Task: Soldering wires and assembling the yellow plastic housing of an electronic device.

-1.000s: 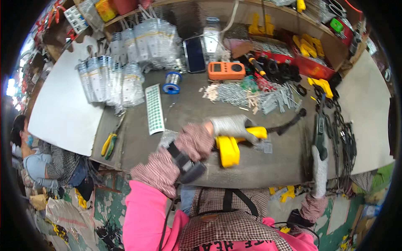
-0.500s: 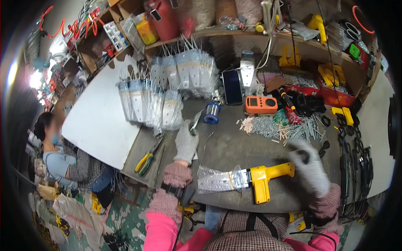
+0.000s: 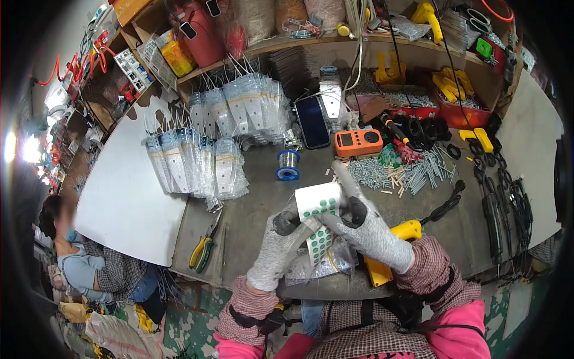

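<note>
Both of my hands wear grey gloves with dark patches and meet over the bench front. Between them is a white sticker sheet [image 3: 317,196] with rows of round green stickers, its lower strip hanging down. My left hand [image 3: 280,242] pinches its left side. My right hand [image 3: 366,224] has its thumb and some fingers closed on the right side, the index finger stretched upward. Beneath the hands lies a yellow pistol-shaped tool [image 3: 378,272], its flat end in clear bubble wrap [image 3: 327,267]; my right hand and forearm hide part of it.
Pliers [image 3: 204,251] lie left, near wrapped plates [image 3: 179,161]. Behind the hands are a solder spool [image 3: 287,164], a phone [image 3: 312,122], an orange meter [image 3: 359,142] and loose screws [image 3: 418,173]. Black cables [image 3: 493,209] lie right. A person [image 3: 89,266] sits far left.
My right hand has come left from beside the yellow tool's handle to the sticker sheet. My left hand has drawn back from near the spool, and the sheet is now held between both. The view has shifted.
</note>
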A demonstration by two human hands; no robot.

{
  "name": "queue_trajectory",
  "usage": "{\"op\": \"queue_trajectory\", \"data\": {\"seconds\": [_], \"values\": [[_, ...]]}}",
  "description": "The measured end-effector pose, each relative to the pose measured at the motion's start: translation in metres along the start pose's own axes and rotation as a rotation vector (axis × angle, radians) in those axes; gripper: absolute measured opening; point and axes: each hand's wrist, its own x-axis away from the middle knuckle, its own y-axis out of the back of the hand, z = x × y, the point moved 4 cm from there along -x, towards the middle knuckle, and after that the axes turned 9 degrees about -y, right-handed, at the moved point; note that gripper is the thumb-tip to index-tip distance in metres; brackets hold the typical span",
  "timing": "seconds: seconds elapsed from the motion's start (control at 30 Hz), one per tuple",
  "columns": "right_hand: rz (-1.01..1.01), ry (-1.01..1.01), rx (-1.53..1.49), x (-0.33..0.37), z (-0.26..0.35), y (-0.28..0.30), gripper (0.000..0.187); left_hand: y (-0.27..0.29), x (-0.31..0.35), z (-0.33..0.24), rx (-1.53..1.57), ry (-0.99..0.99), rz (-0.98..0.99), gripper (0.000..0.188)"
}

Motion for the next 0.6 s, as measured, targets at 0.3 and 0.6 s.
{"op": "queue_trajectory", "data": {"seconds": [0.3,0.6], "values": [[-0.428,0.608,1.017,0.02,0.046,0.012,0.028,-0.017,-0.004,-0.004,-0.169,-0.178,-0.103,0.026],[-0.378,0.556,0.973,0.003,0.036,0.013,0.029,-0.031,-0.006,-0.029,-1.183,-0.706,-0.034,0.028]]}}
